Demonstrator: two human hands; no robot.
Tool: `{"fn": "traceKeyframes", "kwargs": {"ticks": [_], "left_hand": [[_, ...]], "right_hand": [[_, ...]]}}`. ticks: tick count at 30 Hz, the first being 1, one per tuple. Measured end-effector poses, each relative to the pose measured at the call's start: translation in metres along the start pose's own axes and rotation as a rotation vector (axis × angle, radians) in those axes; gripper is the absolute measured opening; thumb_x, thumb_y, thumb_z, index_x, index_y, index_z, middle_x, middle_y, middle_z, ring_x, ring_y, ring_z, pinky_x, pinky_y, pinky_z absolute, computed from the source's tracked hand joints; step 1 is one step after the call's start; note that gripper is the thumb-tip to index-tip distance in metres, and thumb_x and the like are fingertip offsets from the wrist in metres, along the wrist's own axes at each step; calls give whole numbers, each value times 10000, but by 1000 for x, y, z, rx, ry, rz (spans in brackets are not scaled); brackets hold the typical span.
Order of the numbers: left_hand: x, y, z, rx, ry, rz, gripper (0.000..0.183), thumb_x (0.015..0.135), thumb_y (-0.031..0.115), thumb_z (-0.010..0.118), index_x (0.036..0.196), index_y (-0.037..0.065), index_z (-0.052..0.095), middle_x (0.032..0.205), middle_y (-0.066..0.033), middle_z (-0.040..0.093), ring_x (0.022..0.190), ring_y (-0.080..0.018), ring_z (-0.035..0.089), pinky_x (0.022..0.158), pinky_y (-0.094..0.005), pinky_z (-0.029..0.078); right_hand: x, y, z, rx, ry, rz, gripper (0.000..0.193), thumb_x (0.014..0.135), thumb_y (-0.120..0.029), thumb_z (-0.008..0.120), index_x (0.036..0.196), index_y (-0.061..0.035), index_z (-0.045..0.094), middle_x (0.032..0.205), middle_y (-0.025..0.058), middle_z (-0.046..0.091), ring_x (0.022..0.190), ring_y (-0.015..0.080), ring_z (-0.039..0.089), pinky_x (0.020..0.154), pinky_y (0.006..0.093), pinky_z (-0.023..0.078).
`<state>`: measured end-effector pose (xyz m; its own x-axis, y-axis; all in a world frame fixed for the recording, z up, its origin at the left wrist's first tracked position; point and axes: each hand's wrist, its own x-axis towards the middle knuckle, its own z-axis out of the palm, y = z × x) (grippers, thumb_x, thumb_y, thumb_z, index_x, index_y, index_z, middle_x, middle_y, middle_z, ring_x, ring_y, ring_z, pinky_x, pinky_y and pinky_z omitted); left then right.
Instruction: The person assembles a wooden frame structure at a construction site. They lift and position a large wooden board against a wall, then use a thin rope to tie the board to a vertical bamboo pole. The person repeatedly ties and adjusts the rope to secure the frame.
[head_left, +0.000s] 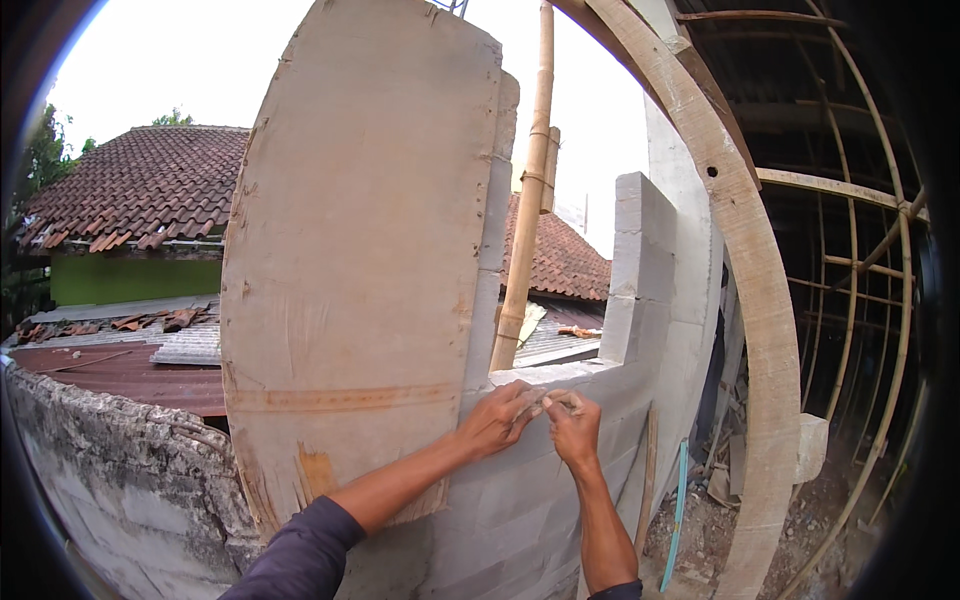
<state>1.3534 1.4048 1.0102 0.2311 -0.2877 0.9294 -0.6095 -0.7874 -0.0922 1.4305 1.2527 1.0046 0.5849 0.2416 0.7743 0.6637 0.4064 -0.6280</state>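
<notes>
My left hand [497, 418] and my right hand [573, 426] meet fingertip to fingertip in front of a grey block wall [520, 500]. The fingers of both are closed in a pinch. Whatever small thing lies between them is too small to make out. Just behind my hands runs the sill of a wall opening [560, 372]. A large plywood panel [360, 220] stands upright against the wall, left of my hands, and my left forearm crosses in front of its lower part.
A bamboo pole [530, 200] rises through the opening. On the right a long timber board [765, 330] stands close by, beside bamboo scaffolding [850, 280]. A rough old wall [130, 470] runs along the left, with tiled roofs [150, 180] beyond. Rubble [700, 530] covers the ground at right.
</notes>
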Motion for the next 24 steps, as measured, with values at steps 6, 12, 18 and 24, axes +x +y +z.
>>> {"fn": "traceKeyframes", "kwargs": {"ticks": [6, 12, 18, 24], "left_hand": [[12, -29, -8, -238, -373, -398, 263, 901, 202, 682, 1043, -10, 620, 981, -181, 633, 915, -362, 617, 835, -441, 472], [1, -15, 5, 17, -88, -109, 303, 860, 138, 734, 1106, -2, 624, 1010, -177, 654, 867, -347, 648, 774, -431, 524], [-5, -30, -9, 75, -104, 46, 307, 852, 118, 750, 1138, 41, 667, 948, -130, 673, 785, -335, 655, 692, -404, 535], [25, -24, -17, -393, -358, -552, 211, 896, 160, 731, 1030, -3, 751, 880, -112, 724, 764, -171, 647, 707, -381, 510]], "right_hand": [[2, -1, 9, -200, -4, -163, 80, 885, -42, 686, 894, 37, 693, 734, -11, 609, 623, 51, 487, 548, 233, 382], [4, -8, 1, -25, 2, 134, 69, 885, -36, 676, 894, 29, 696, 712, -3, 607, 582, 50, 482, 506, 235, 365], [1, -11, 9, -33, 5, 127, 78, 905, -53, 682, 909, 25, 690, 671, -12, 582, 546, 43, 457, 472, 228, 337], [-3, -9, 1, -126, 16, 11, 117, 928, -83, 681, 944, 32, 695, 709, -13, 584, 558, 42, 452, 483, 230, 347]]}}
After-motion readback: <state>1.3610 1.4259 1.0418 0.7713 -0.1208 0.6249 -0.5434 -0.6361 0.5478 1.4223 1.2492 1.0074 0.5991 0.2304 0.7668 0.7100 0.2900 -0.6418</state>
